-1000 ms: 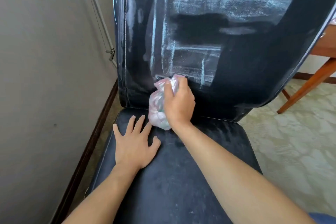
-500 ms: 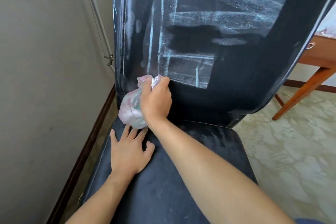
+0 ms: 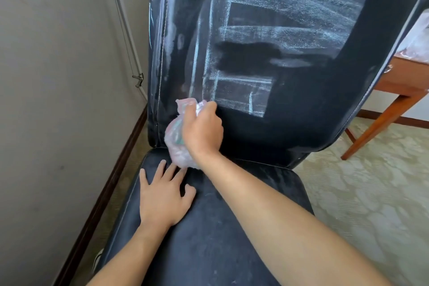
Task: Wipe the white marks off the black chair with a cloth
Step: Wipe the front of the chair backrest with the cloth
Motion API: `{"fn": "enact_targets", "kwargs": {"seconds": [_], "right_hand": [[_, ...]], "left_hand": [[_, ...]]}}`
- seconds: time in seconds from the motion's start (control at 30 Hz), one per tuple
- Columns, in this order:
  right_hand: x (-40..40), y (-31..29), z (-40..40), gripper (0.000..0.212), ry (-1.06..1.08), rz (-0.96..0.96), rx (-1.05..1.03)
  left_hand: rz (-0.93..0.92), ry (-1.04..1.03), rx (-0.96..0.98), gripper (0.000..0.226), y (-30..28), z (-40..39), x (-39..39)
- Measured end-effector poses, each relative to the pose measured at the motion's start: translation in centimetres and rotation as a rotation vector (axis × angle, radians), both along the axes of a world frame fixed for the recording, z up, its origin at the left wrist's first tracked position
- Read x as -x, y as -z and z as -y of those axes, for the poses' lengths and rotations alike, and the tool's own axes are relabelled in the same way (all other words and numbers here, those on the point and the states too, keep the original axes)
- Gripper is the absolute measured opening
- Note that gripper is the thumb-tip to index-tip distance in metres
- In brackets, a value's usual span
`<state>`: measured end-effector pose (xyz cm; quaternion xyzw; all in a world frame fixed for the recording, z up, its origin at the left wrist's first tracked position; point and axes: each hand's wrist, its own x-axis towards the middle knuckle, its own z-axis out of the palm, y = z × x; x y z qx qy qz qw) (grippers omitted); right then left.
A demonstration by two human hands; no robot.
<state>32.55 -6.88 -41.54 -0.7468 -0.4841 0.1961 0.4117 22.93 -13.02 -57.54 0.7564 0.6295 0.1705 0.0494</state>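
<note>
The black chair [image 3: 308, 111] fills the middle of the view, its backrest upright and its seat below. White chalk marks [image 3: 287, 18] cover the upper and middle backrest in broad smears and lines; a wiped dark patch sits among them. My right hand [image 3: 203, 130] grips a crumpled pale pink cloth [image 3: 176, 146] and presses it against the lower left of the backrest, just below the marks. My left hand [image 3: 162, 197] rests flat on the seat with fingers spread, fingertips close under the cloth.
A grey wall [image 3: 58, 100] with a dark baseboard runs close along the chair's left side. A metal lamp arm [image 3: 125, 28] leans by the wall. A wooden table [image 3: 399, 90] stands at the right on pale patterned floor [image 3: 371, 193].
My right hand slid the cloth left along the bottom of the backrest, then slightly back right. The left hand stayed flat on the seat.
</note>
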Motion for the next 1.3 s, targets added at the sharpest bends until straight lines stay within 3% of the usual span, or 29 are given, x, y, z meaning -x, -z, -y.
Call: {"fn": "enact_targets", "kwargs": {"seconds": [0.1, 0.17, 0.3, 0.37, 0.47, 0.6, 0.67, 0.9, 1.13, 1.3], "right_hand": [[1.8, -0.2, -0.3, 0.031, -0.059, 0.111, 0.003], [-1.1, 0.2, -0.2, 0.03, 0.027, 0.176, 0.07], [-9.6, 0.9, 0.7, 0.035, 0.395, 0.014, 0.174], [-10.9, 0.9, 1.0, 0.039, 0.476, -0.069, 0.19], [-7.6, 0.6, 0.1, 0.028, 0.411, -0.124, 0.155], [-0.7, -0.1, -0.8, 0.028, 0.046, 0.053, 0.076], [-0.3, -0.4, -0.6, 0.031, -0.008, 0.137, 0.073], [-13.6, -3.2, 1.7, 0.032, 0.363, 0.166, 0.024], [-15.0, -8.7, -0.4, 0.031, 0.303, 0.372, -0.246], [-14.7, -3.6, 1.1, 0.03, 0.209, 0.333, -0.05]], "left_hand": [[0.007, 0.005, -0.004, 0.053, -0.3, 0.0, 0.0], [0.009, 0.0, 0.009, 0.055, -0.1, 0.0, 0.0], [0.006, -0.017, -0.016, 0.059, 0.5, -0.1, -0.3], [0.006, -0.014, -0.036, 0.059, 0.6, -0.1, -0.3], [-0.004, -0.02, 0.0, 0.062, 0.4, 0.0, -0.2], [-0.002, -0.007, 0.004, 0.062, -0.1, -0.1, -0.1], [0.004, 0.007, 0.008, 0.06, -0.2, -0.1, -0.1], [-0.103, 0.037, 0.115, 0.069, 0.0, -0.5, -0.4], [-0.173, 0.009, 0.194, 0.075, -0.4, -0.2, -2.1], [-0.234, 0.0, 0.252, 0.082, -1.1, 0.4, -3.5]]}}
